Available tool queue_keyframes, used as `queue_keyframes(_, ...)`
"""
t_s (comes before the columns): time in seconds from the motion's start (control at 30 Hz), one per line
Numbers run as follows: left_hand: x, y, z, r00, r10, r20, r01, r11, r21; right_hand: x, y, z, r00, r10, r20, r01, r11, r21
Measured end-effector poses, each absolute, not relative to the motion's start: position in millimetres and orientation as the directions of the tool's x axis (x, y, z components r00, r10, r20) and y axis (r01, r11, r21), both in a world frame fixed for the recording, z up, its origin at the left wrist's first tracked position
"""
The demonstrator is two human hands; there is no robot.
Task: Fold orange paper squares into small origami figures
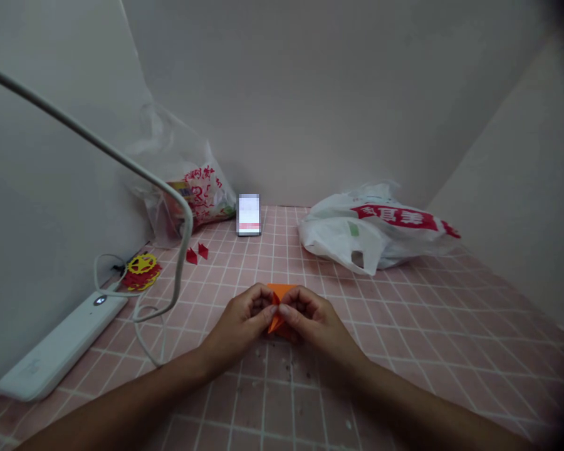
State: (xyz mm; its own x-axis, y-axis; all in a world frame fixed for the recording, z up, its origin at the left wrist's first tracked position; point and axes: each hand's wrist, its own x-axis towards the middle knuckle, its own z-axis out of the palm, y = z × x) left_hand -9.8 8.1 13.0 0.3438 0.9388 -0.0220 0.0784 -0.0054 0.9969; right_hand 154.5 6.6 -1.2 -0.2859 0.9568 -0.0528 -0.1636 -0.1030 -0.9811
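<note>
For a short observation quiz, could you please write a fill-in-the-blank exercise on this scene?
The left hand and right hand hold paper coloured ____.
The smartphone stands ____ the translucent plastic bag and white plastic bag.
The gridded tabletop is mainly coloured ____.
Missing words: orange; between; pink.

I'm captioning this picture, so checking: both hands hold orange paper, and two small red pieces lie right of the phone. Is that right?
Not quite: the head view shows the two small red pieces lying left of the phone. The left hand and right hand do hold the orange paper.
</note>
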Motion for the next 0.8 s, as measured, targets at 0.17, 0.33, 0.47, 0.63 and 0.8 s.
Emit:
queue_keyframes(0.17,-10.0,7.7,15.3,0.334,0.941,-0.05,0.086,0.022,0.996,155.2,7.4,-1.3,-0.275,0.96,-0.044,-0.095,-0.073,-0.993)
queue_keyframes(0.33,-11.5,7.4,15.3,0.34,0.94,-0.008,0.075,-0.018,0.997,155.2,7.1,-0.4,-0.272,0.961,-0.052,-0.066,-0.072,-0.995)
queue_keyframes(0.47,-10.8,7.2,14.0,0.323,0.946,-0.025,0.078,0.0,0.997,154.8,7.3,2.2,-0.278,0.96,-0.043,-0.051,-0.059,-0.997)
queue_keyframes(0.63,-10.7,7.2,12.5,0.318,0.946,-0.061,0.079,0.037,0.996,154.0,8.3,2.9,-0.294,0.955,-0.051,-0.073,-0.076,-0.994)
queue_keyframes(0.8,-12.3,8.9,12.7,0.309,0.951,-0.014,0.155,-0.036,0.987,154.1,7.8,1.1,-0.301,0.952,-0.045,-0.103,-0.08,-0.991)
